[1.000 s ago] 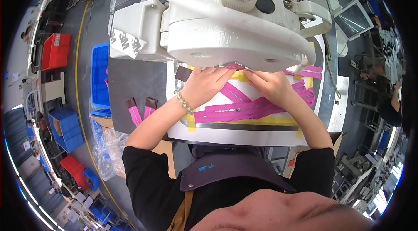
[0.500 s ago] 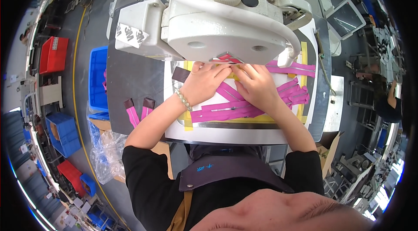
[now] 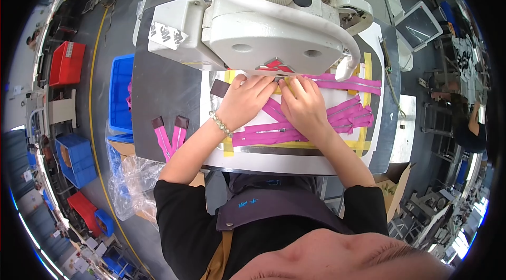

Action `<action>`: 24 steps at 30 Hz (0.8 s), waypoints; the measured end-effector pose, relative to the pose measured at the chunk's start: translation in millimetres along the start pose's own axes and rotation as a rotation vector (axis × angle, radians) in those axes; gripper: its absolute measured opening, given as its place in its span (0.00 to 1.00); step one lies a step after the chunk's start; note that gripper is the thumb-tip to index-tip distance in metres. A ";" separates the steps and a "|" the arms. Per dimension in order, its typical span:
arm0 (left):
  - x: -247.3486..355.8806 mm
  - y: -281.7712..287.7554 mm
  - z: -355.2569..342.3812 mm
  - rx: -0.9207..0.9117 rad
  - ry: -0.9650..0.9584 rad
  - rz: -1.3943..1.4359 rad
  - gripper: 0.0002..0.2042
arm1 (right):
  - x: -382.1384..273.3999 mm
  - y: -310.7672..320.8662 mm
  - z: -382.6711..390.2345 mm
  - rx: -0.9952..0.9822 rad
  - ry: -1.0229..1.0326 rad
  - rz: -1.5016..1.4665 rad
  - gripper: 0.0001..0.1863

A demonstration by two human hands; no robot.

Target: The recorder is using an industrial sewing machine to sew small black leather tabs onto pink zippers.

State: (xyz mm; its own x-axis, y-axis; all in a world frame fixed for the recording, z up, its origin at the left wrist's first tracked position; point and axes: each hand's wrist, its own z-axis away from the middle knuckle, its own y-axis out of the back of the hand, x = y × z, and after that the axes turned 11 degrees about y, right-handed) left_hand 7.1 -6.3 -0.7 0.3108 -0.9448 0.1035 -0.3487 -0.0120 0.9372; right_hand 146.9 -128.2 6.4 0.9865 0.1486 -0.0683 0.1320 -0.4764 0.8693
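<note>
My left hand (image 3: pixel 244 99) and my right hand (image 3: pixel 304 105) meet fingertip to fingertip just below the head of a white sewing machine (image 3: pixel 274 40). Between them they grip a magenta zipper (image 3: pixel 348 84), which runs out to the right past my right hand. The spot where the fingertips meet is partly hidden by the machine head. A dark brown tab (image 3: pixel 219 88) sticks out left of my left hand; what it joins is covered. Several loose magenta zippers (image 3: pixel 274 136) lie in a pile below my hands, partly under my right wrist.
Two magenta zippers with brown ends (image 3: pixel 169 135) hang over the table's left edge. Yellow tape (image 3: pixel 228 145) borders the white work sheet (image 3: pixel 253 161). A blue bin (image 3: pixel 122 93) stands left, a screen (image 3: pixel 419 26) at far right, and a cardboard box (image 3: pixel 396 187) below right.
My right hand has drawn slightly left and in toward my left hand, its fingers curling more. The left hand stays almost in place, and the zippers lie as before.
</note>
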 end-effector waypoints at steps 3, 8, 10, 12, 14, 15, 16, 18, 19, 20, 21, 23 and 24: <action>0.7 1.5 -6.9 -0.042 -0.035 -0.016 0.11 | 0.8 -1.1 0.4 -0.003 -0.002 0.011 0.12; -13.2 -4.5 -7.7 -0.077 -0.013 0.162 0.13 | 0.1 0.4 0.1 -0.018 -0.016 -0.009 0.13; -21.1 -8.7 -7.1 -0.110 -0.002 0.253 0.14 | -0.7 1.0 1.1 -0.032 -0.032 -0.022 0.13; -25.5 -13.2 -6.6 -0.123 -0.024 0.274 0.16 | -0.6 0.2 1.1 -0.040 -0.040 -0.032 0.14; -26.2 -16.6 -7.7 -0.077 -0.060 0.258 0.16 | -0.8 0.4 1.9 -0.050 -0.051 -0.043 0.15; -26.2 -15.4 -9.6 -0.025 -0.095 0.235 0.16 | -0.4 0.8 1.2 -0.046 -0.044 -0.033 0.15; -26.0 -13.7 -11.0 -0.031 -0.096 0.237 0.16 | -0.1 1.3 0.7 -0.042 -0.036 -0.023 0.15; -25.9 -9.5 -14.1 -0.110 -0.114 0.213 0.19 | -0.1 2.1 -0.3 -0.044 -0.034 -0.023 0.15; -25.6 -7.8 -14.2 -0.114 -0.118 0.213 0.19 | -0.3 2.0 -0.7 -0.044 -0.028 -0.019 0.15; -24.7 -5.7 -13.4 -0.165 -0.087 0.215 0.18 | -0.7 0.9 -0.8 -0.043 -0.033 -0.020 0.15; -23.5 -4.2 -12.4 -0.214 -0.055 0.218 0.18 | -1.8 -0.4 -0.5 -0.036 -0.034 -0.006 0.15; -23.1 -5.2 -13.5 -0.207 -0.044 0.222 0.18 | -2.5 -1.3 -0.1 -0.027 -0.036 0.008 0.15; -22.5 -5.2 -13.7 -0.197 -0.031 0.227 0.17 | -2.5 -1.6 -0.5 -0.030 -0.044 0.016 0.14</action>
State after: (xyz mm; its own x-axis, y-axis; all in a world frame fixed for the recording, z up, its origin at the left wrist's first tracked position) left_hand 14.0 19.5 -3.4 0.2165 -0.9255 0.3106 -0.2272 0.2617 0.9380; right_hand 144.2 -127.4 5.5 0.9918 0.1027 -0.0757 0.1143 -0.4524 0.8845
